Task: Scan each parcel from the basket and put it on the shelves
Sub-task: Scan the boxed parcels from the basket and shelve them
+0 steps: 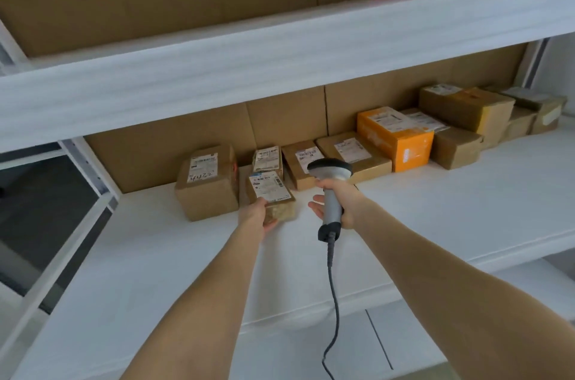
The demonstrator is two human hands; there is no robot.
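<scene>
Left hand [256,214]: fingers curled round the near end of a small brown cardboard parcel with a white label [273,193].
Parcel place: on the white shelf [435,208], just beside a larger brown cardboard box [207,190].
Right hand [342,200]: grips a grey handheld scanner [330,170].

Bright, flat, even light, no hard shadows anywhere. The white shelf [435,208] right of the left hand [256,214] fingers is almost blown out. There's only a faint shadow under the parcel [273,196] they hold, and barely any from the scanner [329,169] just right of them. Everything's a bit soft, and the label [202,166] print left of the fingers is mush. The upper shelf beam [280,68] above them bows from the wide lens.
</scene>
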